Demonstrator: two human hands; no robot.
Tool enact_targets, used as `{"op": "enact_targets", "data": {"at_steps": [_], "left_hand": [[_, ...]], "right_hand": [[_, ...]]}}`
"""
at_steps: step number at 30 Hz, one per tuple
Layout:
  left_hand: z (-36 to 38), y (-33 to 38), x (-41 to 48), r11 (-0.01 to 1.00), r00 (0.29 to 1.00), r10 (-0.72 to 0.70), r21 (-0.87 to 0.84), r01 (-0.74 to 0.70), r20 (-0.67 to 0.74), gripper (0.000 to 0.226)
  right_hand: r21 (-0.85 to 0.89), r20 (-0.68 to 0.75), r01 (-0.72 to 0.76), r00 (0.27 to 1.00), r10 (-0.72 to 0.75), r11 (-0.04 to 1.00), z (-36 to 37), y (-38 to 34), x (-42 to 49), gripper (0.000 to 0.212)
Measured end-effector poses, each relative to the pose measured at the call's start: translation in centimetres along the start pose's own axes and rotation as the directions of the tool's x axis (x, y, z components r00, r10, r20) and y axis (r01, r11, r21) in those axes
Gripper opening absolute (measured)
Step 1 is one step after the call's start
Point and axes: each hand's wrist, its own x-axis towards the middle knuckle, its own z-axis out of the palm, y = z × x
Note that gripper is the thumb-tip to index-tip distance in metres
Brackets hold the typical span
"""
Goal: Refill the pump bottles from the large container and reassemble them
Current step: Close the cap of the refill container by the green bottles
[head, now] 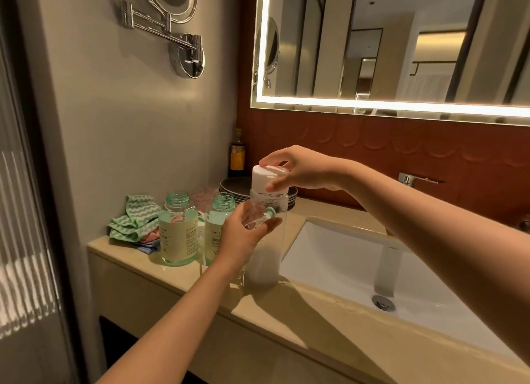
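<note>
Left hand (243, 236) wraps the large container (265, 263), standing on the counter (315, 323) beside the sink (344, 266); right hand (298, 168) pinches its white cap (262, 178) | step: uncapping before the pour, I judge | next: I twist, lift, tilt toward open pump bottles (177, 234) just left | room: basin free rightward, counter lip close.

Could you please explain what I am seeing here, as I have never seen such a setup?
No machine here: a person wears a camera on the head, so this one picture looks down at their own arms. The left hand grips a tall clear container on the counter, and the right hand grips its white cap. Two open green bottles stand left of it, near a striped cloth, stacked plates and a sink.
</note>
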Motion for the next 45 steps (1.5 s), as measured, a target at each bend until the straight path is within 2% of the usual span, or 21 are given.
{"op": "enact_targets", "data": {"at_steps": [5,10,15,19,21,26,29,32,34,37,39,42,45], "left_hand": [[0.1,-0.2,0.2,1.000,1.000,0.002,-0.016,-0.002,0.002,0.077],[0.0,-0.5,0.5,0.999,1.000,-0.020,-0.033,0.021,0.015,0.073],[-0.1,-0.5,0.6,1.000,1.000,-0.013,-0.014,0.013,0.003,0.074],[-0.1,-0.6,0.7,0.999,1.000,-0.025,-0.034,0.025,0.005,0.069],[-0.1,-0.6,0.7,0.999,1.000,-0.022,-0.043,0.023,0.013,0.070],[0.0,-0.5,0.6,0.999,1.000,-0.023,-0.044,0.023,0.003,0.070],[0.0,-0.5,0.6,0.999,1.000,-0.021,-0.042,0.021,-0.001,0.067],[0.1,-0.5,0.6,0.998,1.000,-0.014,-0.058,0.014,0.006,0.070],[0.1,-0.5,0.5,0.998,1.000,-0.008,-0.064,0.009,0.010,0.072],[0.1,-0.6,0.5,0.999,1.000,-0.005,-0.051,0.005,0.007,0.068],[0.1,-0.6,0.5,0.998,1.000,-0.007,-0.057,0.007,-0.004,0.069],[0.1,-0.6,0.5,0.998,1.000,-0.006,-0.060,0.006,-0.005,0.071],[0.0,-0.7,0.6,0.996,1.000,-0.017,-0.091,0.017,-0.004,0.069]], "right_hand": [[-0.061,-0.040,-0.019,0.999,0.016,0.998,0.1,-0.1,-0.1,0.055],[-0.097,-0.025,-0.038,0.999,0.036,0.995,0.1,-0.6,-0.3,0.070],[-0.038,-0.010,-0.065,0.998,0.065,0.997,-0.4,-1.1,-0.3,0.060],[-0.114,-0.115,-0.087,0.991,0.073,0.990,0.5,-1.2,-0.3,0.065],[-0.137,-0.106,-0.096,0.991,0.081,0.986,0.6,-1.3,-0.3,0.071],[0.029,0.016,-0.133,0.991,0.133,0.991,-0.1,-1.6,-0.4,0.063],[0.027,-0.040,-0.123,0.991,0.124,0.992,0.3,-1.4,-0.3,0.060],[-0.002,-0.116,-0.120,0.986,0.119,0.993,1.1,-1.2,-0.2,0.066],[-0.032,-0.108,-0.111,0.988,0.107,0.993,1.2,-1.1,-0.2,0.070],[0.121,-0.028,-0.138,0.989,0.142,0.983,0.4,-1.4,-0.5,0.068],[0.161,-0.036,-0.136,0.989,0.143,0.978,0.0,-1.3,-0.5,0.063],[0.074,-0.121,-0.103,0.986,0.111,0.992,0.6,-0.9,-0.3,0.058],[-0.079,-0.206,-0.113,0.974,0.095,0.990,1.9,-0.6,0.1,0.070]]}}
